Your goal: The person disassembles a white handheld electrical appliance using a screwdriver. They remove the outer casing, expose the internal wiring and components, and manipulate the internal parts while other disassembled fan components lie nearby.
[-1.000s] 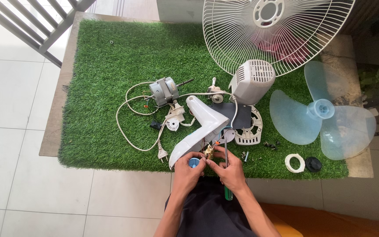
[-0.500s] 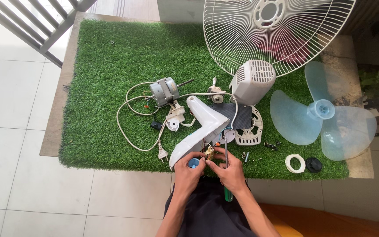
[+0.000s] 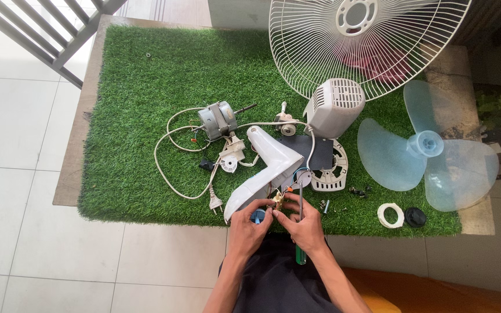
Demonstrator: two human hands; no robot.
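A white fan neck housing (image 3: 265, 173) lies tilted on the green turf mat (image 3: 146, 87), its open end facing me. My left hand (image 3: 248, 228) grips that open end, fingers closed by a blue knob (image 3: 258, 216). My right hand (image 3: 302, 226) holds a green-handled screwdriver (image 3: 300, 223), its shaft upright along the fingers, and pinches a small brass switch part (image 3: 278, 202) at the housing's mouth. Coloured wires run from the housing into that part.
A motor (image 3: 218, 120) with white cord and plug (image 3: 216, 203) lies left of the housing. Behind are a grey motor cover (image 3: 335, 106), a wire fan guard (image 3: 366, 40) and a translucent blue blade (image 3: 430, 150). Screws (image 3: 358, 191), a white ring (image 3: 389, 215) and a black cap (image 3: 416, 217) lie at the right.
Both hands stay at the housing's open end with only slight finger shifts. Nothing else on the mat has moved.
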